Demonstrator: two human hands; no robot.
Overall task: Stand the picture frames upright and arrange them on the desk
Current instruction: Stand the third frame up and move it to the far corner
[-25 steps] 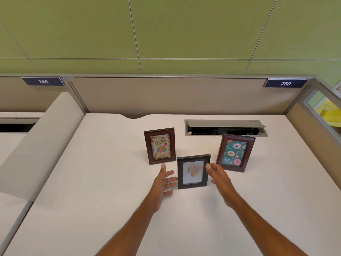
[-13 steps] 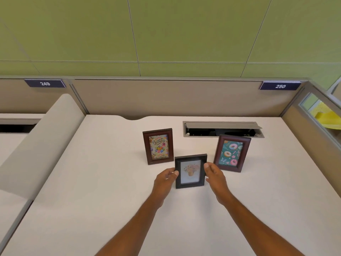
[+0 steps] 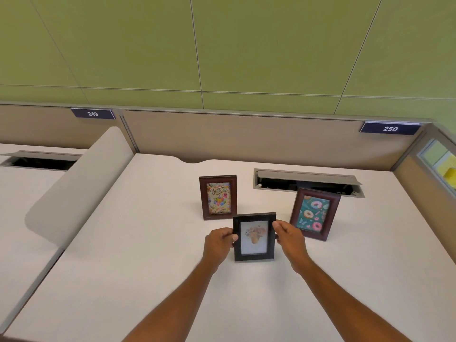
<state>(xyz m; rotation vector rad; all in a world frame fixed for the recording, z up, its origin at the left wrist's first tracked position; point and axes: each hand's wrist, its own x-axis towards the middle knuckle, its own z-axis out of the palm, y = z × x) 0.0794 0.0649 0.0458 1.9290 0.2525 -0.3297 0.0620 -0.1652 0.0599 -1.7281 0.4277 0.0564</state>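
Observation:
Three picture frames stand upright on the white desk (image 3: 148, 255). A black frame (image 3: 254, 237) with a flower-pot picture is in front, gripped on both sides. My left hand (image 3: 218, 243) pinches its left edge and my right hand (image 3: 290, 239) holds its right edge. Behind it to the left stands a brown frame with a birthday card (image 3: 218, 197). To the right, a brown frame with a donut picture (image 3: 314, 214) leans slightly back.
An open cable tray (image 3: 306, 182) is set into the desk behind the donut frame. A beige partition (image 3: 246, 139) runs along the back and a rounded divider (image 3: 81, 183) closes the left side. The right side has a glass-panelled partition (image 3: 436, 164).
Both hands went from open beside the black frame to gripping its edges. The frame stays upright in about the same spot, in front of the other two.

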